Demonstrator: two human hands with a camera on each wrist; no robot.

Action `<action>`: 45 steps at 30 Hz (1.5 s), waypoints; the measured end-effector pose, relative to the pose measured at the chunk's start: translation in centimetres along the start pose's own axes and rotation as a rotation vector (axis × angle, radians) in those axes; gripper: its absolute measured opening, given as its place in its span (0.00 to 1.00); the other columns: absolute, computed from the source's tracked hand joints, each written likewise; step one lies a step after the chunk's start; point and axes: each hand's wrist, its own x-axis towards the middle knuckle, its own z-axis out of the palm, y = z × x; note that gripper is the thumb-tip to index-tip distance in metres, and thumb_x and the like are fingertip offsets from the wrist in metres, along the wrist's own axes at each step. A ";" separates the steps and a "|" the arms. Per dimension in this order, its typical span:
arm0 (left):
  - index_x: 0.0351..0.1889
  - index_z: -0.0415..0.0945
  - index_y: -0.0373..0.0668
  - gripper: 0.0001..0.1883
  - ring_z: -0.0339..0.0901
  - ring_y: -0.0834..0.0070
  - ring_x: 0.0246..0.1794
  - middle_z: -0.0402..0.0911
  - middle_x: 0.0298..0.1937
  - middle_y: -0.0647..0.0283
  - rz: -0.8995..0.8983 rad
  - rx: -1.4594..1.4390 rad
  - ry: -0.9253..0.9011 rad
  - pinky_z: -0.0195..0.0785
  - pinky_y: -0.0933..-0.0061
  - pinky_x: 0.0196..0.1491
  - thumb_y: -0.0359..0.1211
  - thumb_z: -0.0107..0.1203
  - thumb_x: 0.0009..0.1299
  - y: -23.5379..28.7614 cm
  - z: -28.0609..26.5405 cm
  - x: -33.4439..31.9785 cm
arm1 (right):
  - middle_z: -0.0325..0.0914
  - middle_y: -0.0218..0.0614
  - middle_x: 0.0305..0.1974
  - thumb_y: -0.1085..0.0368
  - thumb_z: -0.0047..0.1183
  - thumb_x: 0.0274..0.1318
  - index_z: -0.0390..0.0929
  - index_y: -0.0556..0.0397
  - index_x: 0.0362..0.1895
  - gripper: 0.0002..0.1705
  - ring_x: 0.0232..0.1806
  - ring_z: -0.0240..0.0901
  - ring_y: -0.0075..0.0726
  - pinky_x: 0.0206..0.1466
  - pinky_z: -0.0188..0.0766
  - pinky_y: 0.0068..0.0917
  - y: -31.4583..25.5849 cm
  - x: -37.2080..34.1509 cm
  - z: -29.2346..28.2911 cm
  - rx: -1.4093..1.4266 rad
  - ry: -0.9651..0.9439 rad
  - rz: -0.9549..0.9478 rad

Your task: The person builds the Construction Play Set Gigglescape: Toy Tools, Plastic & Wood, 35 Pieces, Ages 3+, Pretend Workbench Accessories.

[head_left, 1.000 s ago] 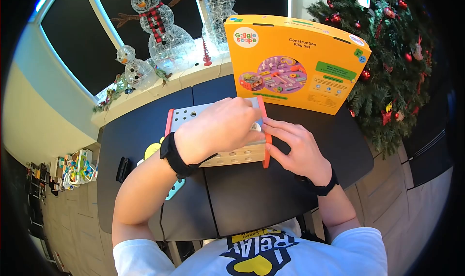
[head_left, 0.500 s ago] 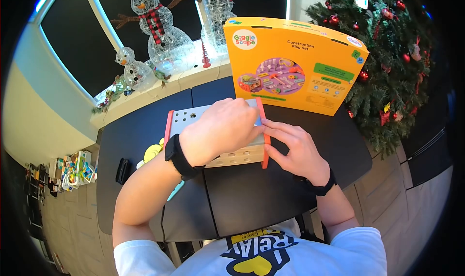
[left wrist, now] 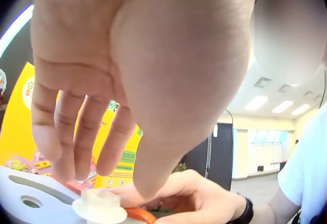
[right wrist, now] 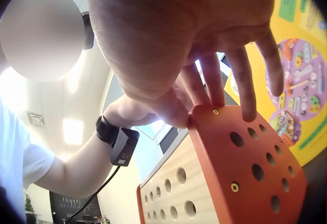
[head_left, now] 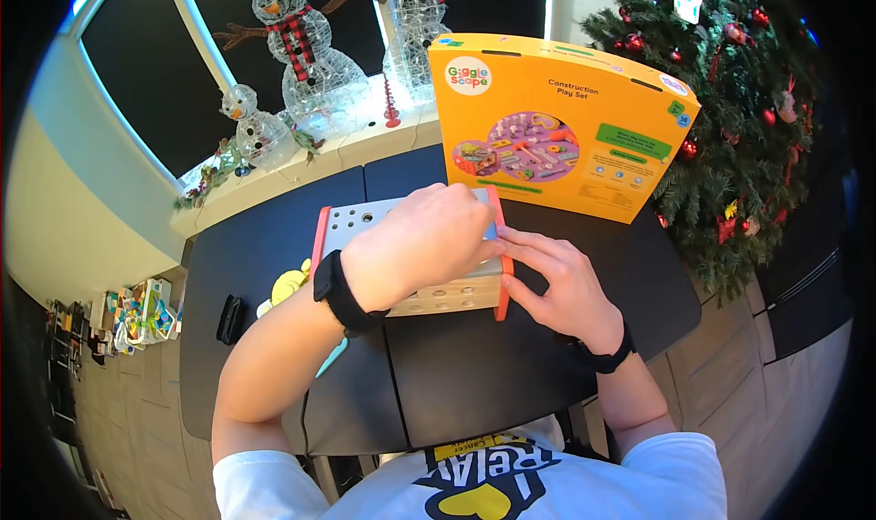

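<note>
A toy toolbox (head_left: 343,239) with a grey holed top, red end panels (right wrist: 240,157) and a pale wooden holed front stands on the dark table (head_left: 484,365). My left hand (head_left: 420,242) arches over its top near the right end, fingers pointing down. Below those fingertips in the left wrist view, a whitish round flanged piece (left wrist: 99,211) sits at the grey top; the head view hides it behind the hand. My right hand (head_left: 566,283) rests its straight fingers on the right red panel's upper edge and outer face, the thumb at its front corner.
A yellow play set box (head_left: 547,119) stands behind the toolbox. Left of it lie a yellow toy piece (head_left: 290,285), a teal strip (head_left: 331,358) and a black case (head_left: 231,320). Snowman figures (head_left: 306,55) line the window ledge; a decorated tree (head_left: 730,128) stands right.
One second ago the white piece showed beside the left hand in the head view; now the hand covers it. The left hand has turned slightly, its thumb closer to the right fingertips.
</note>
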 end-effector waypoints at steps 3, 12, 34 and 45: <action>0.40 0.82 0.31 0.10 0.84 0.47 0.42 0.84 0.36 0.45 0.052 0.025 0.020 0.78 0.53 0.47 0.29 0.61 0.64 -1.3 1.8 0.5 | 0.82 0.37 0.61 0.61 0.65 0.57 0.84 0.51 0.58 0.23 0.53 0.82 0.45 0.56 0.76 0.39 0.0 0.1 -0.1 0.008 -0.001 -0.005; 0.34 0.83 0.32 0.09 0.85 0.48 0.40 0.85 0.31 0.46 -0.033 0.031 0.101 0.78 0.54 0.46 0.31 0.62 0.63 -0.1 0.8 0.0 | 0.82 0.36 0.61 0.60 0.66 0.57 0.83 0.51 0.58 0.24 0.51 0.82 0.47 0.54 0.76 0.39 -0.1 0.0 -0.2 0.017 -0.006 0.006; 0.32 0.83 0.33 0.08 0.85 0.49 0.35 0.84 0.30 0.47 0.115 0.062 0.142 0.79 0.55 0.41 0.31 0.61 0.66 -0.9 2.2 0.3 | 0.81 0.35 0.59 0.61 0.66 0.57 0.82 0.51 0.58 0.23 0.48 0.82 0.48 0.51 0.76 0.40 -0.1 0.3 -0.3 0.024 -0.014 -0.004; 0.32 0.84 0.34 0.05 0.85 0.49 0.36 0.84 0.32 0.47 0.077 0.073 0.146 0.80 0.55 0.42 0.28 0.63 0.63 -0.3 2.9 -0.1 | 0.82 0.36 0.59 0.62 0.66 0.56 0.82 0.51 0.58 0.24 0.48 0.82 0.48 0.50 0.76 0.40 -0.2 0.4 -0.3 0.029 -0.006 -0.011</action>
